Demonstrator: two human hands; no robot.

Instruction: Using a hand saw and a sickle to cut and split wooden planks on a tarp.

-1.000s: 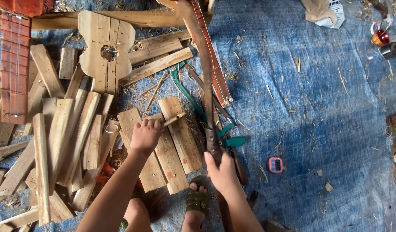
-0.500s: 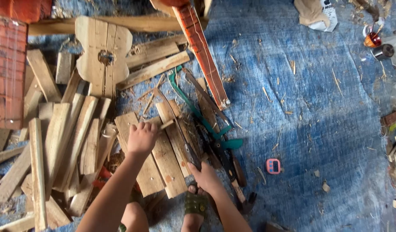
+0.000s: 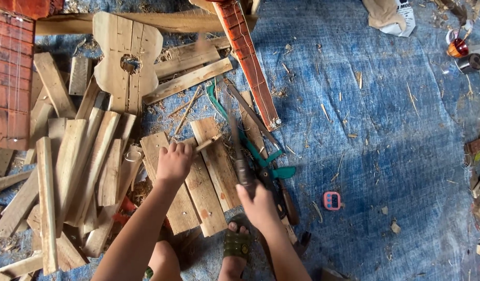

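Pinning a thin wooden stick point(image 3: 207, 142) on the planks point(image 3: 198, 182), left hand point(image 3: 173, 162) fingers clenched round it; right hand point(image 3: 258, 205) grips blurred machete point(image 3: 239, 151) handle — stick looks light, stiff, splintery.

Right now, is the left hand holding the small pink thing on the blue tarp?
No, the left hand grips a small stick on the boards, far from the pink thing.

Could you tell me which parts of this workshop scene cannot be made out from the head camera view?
- Tool in the right hand: motion-blurred, so its kind is unclear.
- Small stick in the left hand: its lower end is hidden by the fingers.
- Red fretted neck: cut off by the top edge.
- Small jars at upper right: too small to identify.
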